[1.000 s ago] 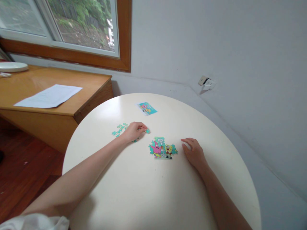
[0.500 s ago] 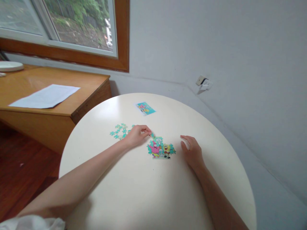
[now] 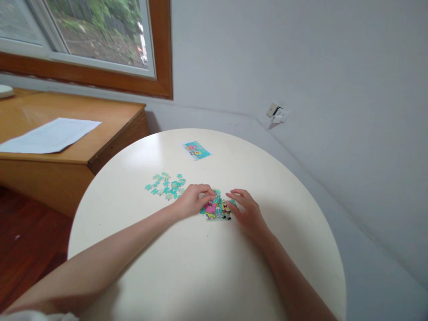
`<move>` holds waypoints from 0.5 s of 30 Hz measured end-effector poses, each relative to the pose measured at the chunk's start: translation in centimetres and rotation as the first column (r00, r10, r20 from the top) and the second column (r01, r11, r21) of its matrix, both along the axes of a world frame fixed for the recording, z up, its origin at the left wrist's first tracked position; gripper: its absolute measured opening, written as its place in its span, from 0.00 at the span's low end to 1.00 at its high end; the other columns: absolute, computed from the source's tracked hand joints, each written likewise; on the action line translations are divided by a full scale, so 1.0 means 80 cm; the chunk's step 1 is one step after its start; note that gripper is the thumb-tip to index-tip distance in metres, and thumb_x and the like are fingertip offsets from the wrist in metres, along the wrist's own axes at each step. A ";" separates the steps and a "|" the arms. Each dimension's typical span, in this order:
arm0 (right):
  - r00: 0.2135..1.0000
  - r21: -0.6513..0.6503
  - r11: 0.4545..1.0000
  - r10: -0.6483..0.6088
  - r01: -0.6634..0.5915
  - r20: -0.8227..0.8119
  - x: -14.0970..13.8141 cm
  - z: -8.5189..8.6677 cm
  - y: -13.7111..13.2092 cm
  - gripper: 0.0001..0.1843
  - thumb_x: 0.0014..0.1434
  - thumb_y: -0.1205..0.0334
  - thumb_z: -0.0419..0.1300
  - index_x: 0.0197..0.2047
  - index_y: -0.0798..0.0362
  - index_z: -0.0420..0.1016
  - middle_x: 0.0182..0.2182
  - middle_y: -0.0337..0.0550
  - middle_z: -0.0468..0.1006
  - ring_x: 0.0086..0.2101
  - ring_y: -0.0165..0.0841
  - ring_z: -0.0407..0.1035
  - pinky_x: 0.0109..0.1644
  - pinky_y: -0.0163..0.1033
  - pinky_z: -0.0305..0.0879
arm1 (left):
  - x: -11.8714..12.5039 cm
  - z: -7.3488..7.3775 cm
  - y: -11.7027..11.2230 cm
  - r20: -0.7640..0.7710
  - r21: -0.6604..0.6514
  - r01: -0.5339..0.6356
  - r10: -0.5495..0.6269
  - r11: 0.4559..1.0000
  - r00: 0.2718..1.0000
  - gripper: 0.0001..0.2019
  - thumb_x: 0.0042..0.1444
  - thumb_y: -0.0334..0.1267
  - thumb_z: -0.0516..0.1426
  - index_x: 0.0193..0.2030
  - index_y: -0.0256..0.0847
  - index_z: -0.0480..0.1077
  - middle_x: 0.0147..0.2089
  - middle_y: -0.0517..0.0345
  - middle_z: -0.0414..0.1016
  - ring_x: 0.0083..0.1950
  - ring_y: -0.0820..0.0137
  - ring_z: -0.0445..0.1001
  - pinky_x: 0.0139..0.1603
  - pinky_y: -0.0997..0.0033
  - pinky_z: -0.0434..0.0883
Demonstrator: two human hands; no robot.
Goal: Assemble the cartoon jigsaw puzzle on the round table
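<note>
A partly assembled cartoon jigsaw [image 3: 216,210] lies near the middle of the round cream table [image 3: 207,267]. My left hand [image 3: 193,200] rests at its upper left edge with fingers curled in a pinch; a small piece seems to be under the fingertips, but it is hidden. My right hand [image 3: 245,213] touches the jigsaw's right edge, fingers stretched forward and slightly spread. A cluster of loose teal pieces [image 3: 165,186] lies just left of my left hand.
A small picture card [image 3: 196,150] lies at the table's far side. A wooden desk [image 3: 100,129] with a white sheet of paper [image 3: 50,135] stands to the left under a window. A wall socket [image 3: 276,113] sits on the grey wall. Wooden floor shows at the lower left.
My left hand moved right from the loose pieces to the jigsaw's upper left edge. My right hand slid left from bare table onto the jigsaw's right edge.
</note>
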State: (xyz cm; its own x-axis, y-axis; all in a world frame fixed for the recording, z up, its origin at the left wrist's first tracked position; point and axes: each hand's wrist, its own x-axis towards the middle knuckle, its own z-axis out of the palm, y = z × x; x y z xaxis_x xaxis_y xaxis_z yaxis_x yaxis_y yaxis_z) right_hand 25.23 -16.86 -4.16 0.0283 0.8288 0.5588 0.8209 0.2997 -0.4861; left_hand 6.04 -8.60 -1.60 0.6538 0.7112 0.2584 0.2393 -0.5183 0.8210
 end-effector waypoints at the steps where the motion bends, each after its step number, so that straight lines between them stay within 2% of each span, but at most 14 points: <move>1: 1.000 0.003 1.000 0.010 -0.010 0.003 -0.001 -0.001 0.000 0.12 0.57 0.56 0.56 0.42 0.47 0.77 0.42 0.47 0.74 0.43 0.37 0.70 0.49 0.46 0.67 | 0.000 -0.001 0.000 0.002 0.001 0.008 -0.008 1.000 1.000 0.06 0.52 0.33 0.55 0.28 0.38 0.73 0.29 0.60 0.76 0.32 0.72 0.72 0.36 0.75 0.67; 8: 0.992 0.033 0.992 0.123 -0.124 0.027 -0.009 0.000 -0.001 0.10 0.54 0.58 0.59 0.40 0.47 0.77 0.43 0.48 0.74 0.44 0.37 0.69 0.48 0.46 0.67 | 0.001 0.001 -0.007 0.013 -0.012 0.045 -0.045 0.999 0.999 0.06 0.52 0.34 0.55 0.29 0.39 0.73 0.30 0.60 0.76 0.32 0.73 0.72 0.37 0.75 0.68; 15: 0.992 0.024 0.992 0.121 -0.121 -0.037 -0.014 0.002 0.000 0.06 0.54 0.61 0.59 0.34 0.47 0.77 0.40 0.46 0.75 0.42 0.35 0.70 0.47 0.44 0.67 | 0.001 -0.006 -0.006 0.009 -0.003 0.046 -0.046 0.999 0.999 0.06 0.52 0.35 0.55 0.30 0.40 0.74 0.31 0.59 0.75 0.33 0.72 0.72 0.37 0.75 0.68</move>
State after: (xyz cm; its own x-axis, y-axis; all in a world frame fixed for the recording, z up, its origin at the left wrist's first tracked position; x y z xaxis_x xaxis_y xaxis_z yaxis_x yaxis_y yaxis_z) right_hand 24.09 -16.87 -3.97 -0.0498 0.8152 0.5771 0.7590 0.4065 -0.5087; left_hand 6.08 -9.05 -2.04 0.6839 0.6810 0.2619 0.2077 -0.5258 0.8249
